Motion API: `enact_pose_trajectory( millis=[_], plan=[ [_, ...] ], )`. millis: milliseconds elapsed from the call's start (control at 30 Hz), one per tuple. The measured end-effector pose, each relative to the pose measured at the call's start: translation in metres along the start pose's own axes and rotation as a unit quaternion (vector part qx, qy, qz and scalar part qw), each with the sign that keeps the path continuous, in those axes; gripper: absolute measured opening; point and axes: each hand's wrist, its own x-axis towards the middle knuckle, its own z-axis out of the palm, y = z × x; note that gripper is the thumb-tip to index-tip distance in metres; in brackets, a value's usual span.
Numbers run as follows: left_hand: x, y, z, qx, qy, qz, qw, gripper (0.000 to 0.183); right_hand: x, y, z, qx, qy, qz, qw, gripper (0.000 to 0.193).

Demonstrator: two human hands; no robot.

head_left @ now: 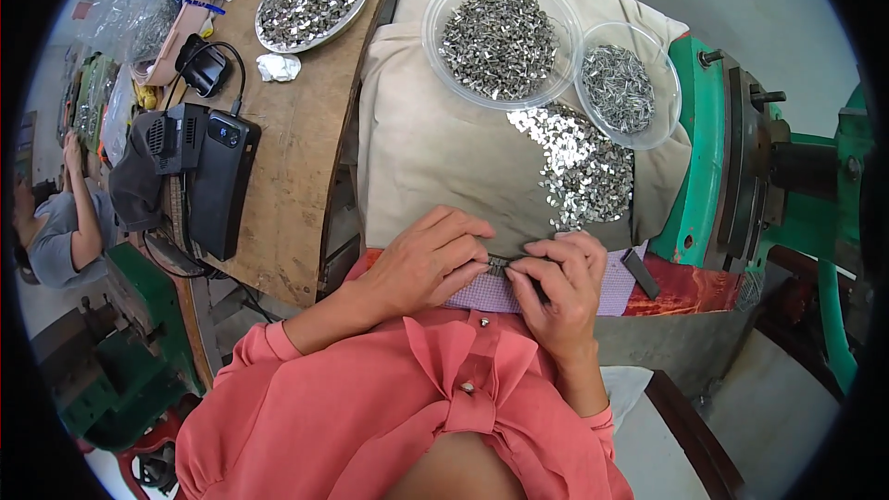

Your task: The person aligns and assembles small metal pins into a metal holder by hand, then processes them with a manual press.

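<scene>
Between my two hands, at the front edge of the cloth, is a small dark metal strip (498, 265) made up of narrow segments. My left hand (431, 257) pinches its left end with thumb and fingertips. At the other end, my right hand (567, 285) closes thumb and forefinger on it. Just beyond my fingers, a spread of small shiny metal pieces (583, 171) lies on the beige cloth (435, 167). A flat dark metal bar (640, 274) rests to the right of my right hand.
Behind the spread stand a large clear tub (433, 63) and a smaller one (670, 106), both holding metal parts. Green machinery (696, 148) borders the right side. On the wooden table (294, 167) are a metal-piece plate (365, 2) and a black power bank (222, 190). Another person (69, 236) sits far left.
</scene>
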Motion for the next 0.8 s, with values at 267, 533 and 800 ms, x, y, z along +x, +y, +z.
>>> enact_pose_trajectory(
  millis=[267, 533, 800],
  plan=[
    [-0.001, 0.001, 0.001, 0.004, 0.000, -0.003, 1.000, 0.016, 0.009, 0.006, -0.007, -0.052, 0.048, 0.030, 0.997, 0.019],
    [0.000, 0.003, 0.000, -0.009, 0.015, -0.003, 1.000, 0.026, 0.034, 0.016, -0.005, -0.151, 0.070, 0.054, 0.985, 0.020],
    [0.012, 0.012, -0.007, -0.007, 0.068, -0.035, 0.997, 0.022, 0.042, 0.018, -0.006, -0.174, 0.060, 0.038, 0.982, 0.014]
  ],
)
